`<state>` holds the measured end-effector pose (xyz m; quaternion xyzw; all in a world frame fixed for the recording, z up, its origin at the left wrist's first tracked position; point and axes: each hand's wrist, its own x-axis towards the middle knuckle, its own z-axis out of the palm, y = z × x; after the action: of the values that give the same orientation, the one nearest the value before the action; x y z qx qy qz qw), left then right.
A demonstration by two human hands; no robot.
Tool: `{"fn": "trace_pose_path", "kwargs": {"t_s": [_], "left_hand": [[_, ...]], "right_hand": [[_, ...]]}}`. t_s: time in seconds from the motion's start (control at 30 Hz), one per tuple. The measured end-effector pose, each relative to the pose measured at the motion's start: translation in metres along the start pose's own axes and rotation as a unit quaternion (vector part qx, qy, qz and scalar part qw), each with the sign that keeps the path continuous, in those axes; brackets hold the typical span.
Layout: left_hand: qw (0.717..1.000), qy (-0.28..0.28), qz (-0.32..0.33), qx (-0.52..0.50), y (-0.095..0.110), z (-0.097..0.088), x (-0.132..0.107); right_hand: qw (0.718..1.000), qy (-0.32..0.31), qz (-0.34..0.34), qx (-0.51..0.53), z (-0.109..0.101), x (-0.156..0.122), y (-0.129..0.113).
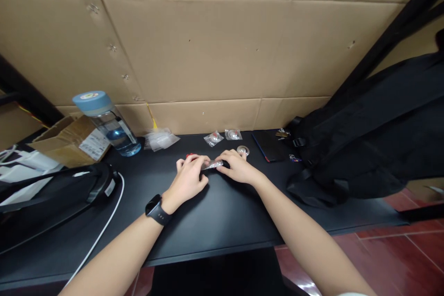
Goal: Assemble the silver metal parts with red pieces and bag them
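Observation:
Both my hands rest on the black table (pixel 222 212), pinching a small clear plastic packet (pixel 212 164) between them. My left hand (pixel 189 178), with a black watch on its wrist, grips the packet's left end; something red shows just beyond its fingers. The right end is held in my right hand (pixel 237 168). A small round metal piece (pixel 243 150) lies just behind my right hand. Two more clear packets (pixel 213 138) (pixel 233 134) with round parts lie farther back by the cardboard wall.
A clear water bottle with a blue lid (pixel 111 125) and a cardboard box (pixel 72 141) stand at the left. A black bag (pixel 52 194) with a white cable lies front left. A dark notebook (pixel 270 145) and a large black backpack (pixel 367 143) sit right.

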<state>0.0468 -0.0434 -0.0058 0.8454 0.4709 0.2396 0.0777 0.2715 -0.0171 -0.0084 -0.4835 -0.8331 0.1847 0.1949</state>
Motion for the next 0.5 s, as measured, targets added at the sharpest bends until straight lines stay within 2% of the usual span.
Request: {"fn": "trace_pose_path", "kwargs": {"t_s": [0.17, 0.33, 0.5], "left_hand": [[0.999, 0.030, -0.037, -0.008, -0.003, 0.002, 0.001], [0.998, 0.026, -0.053, -0.031, -0.006, 0.003, 0.002], [0.994, 0.035, -0.089, -0.061, -0.003, 0.000, 0.004]], "right_hand": [[1.000, -0.005, 0.020, 0.022, -0.007, 0.001, 0.002], [0.999, 0.012, 0.023, 0.040, 0.001, 0.003, 0.004], [0.988, 0.093, 0.002, 0.123, 0.010, 0.009, 0.012]]}}
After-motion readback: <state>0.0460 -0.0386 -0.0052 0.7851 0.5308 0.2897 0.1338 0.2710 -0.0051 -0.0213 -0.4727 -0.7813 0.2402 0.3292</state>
